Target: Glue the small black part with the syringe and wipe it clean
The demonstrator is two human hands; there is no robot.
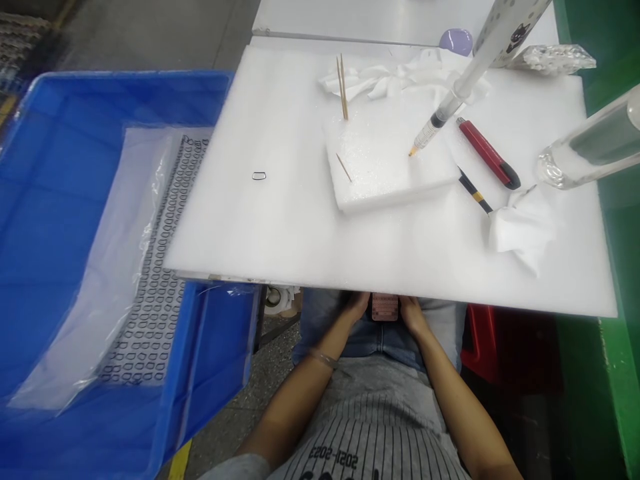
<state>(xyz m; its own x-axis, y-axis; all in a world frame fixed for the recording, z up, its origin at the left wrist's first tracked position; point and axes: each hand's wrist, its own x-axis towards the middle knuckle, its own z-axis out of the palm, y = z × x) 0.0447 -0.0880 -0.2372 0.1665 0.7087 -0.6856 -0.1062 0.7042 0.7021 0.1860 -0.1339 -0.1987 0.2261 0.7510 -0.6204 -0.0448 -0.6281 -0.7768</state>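
Both my hands are down in my lap, just under the front edge of the white foam sheet [300,227]. My left hand [356,308] and my right hand [411,315] together hold a small pinkish-brown ribbed piece [385,307] between them, fingers curled around its sides. The fingertips are partly hidden by the sheet's edge. On the sheet lies one tiny dark ring part [259,176], far from either hand.
A smaller foam block [390,167] holds wooden sticks [343,87] and a syringe tip [430,133]. A red utility knife [487,153], a black-yellow pen [475,192], white wipes [523,230] and a clear tube [590,147] lie right. A blue bin [60,200] with printed sheets [155,267] stands left.
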